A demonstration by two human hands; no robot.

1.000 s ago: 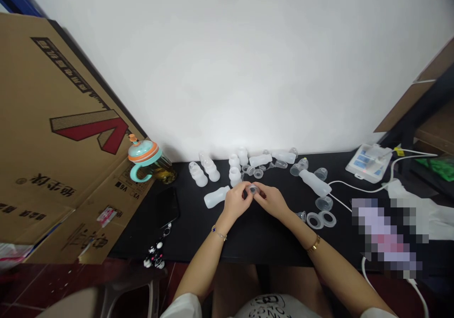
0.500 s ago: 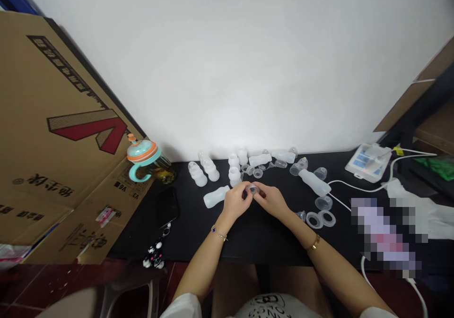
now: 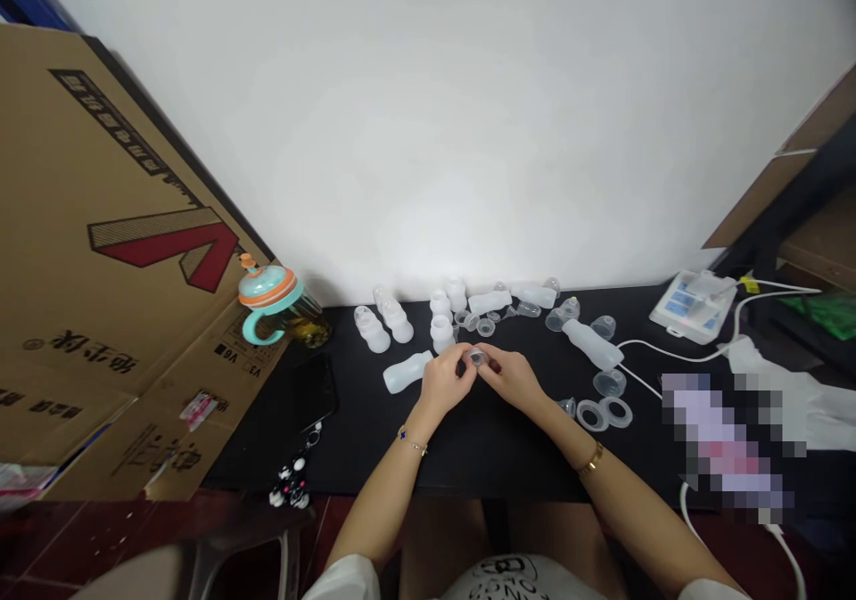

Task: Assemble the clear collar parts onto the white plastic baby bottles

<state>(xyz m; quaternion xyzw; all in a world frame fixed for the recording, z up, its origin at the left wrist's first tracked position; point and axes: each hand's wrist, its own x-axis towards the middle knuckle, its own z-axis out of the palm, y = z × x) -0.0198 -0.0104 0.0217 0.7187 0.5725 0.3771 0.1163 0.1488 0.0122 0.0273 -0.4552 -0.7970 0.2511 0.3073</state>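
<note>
Over the black table, my left hand (image 3: pixel 445 381) and my right hand (image 3: pixel 514 381) meet at the fingertips. Both pinch a small translucent bottle ring (image 3: pixel 477 357) between them; the fingers hide part of it. A frosted white baby bottle (image 3: pixel 407 373) lies on its side just left of my left hand. Behind the hands stand several white bottles (image 3: pixel 442 333), with loose clear rings (image 3: pixel 486 326) beside them. To the right of my right forearm lie two larger translucent rings (image 3: pixel 592 415), a clear dome cap (image 3: pixel 609 382) and another frosted bottle (image 3: pixel 593 344).
Two bottles with tops (image 3: pixel 372 329) lie at the back left. Further left are a teal-lidded jug (image 3: pixel 271 292), a black phone (image 3: pixel 314 390) with a charm (image 3: pixel 291 482), and a large cardboard box (image 3: pixel 100 252). A white case (image 3: pixel 694 306), cables and a blurred-out item (image 3: pixel 726 448) occupy the right.
</note>
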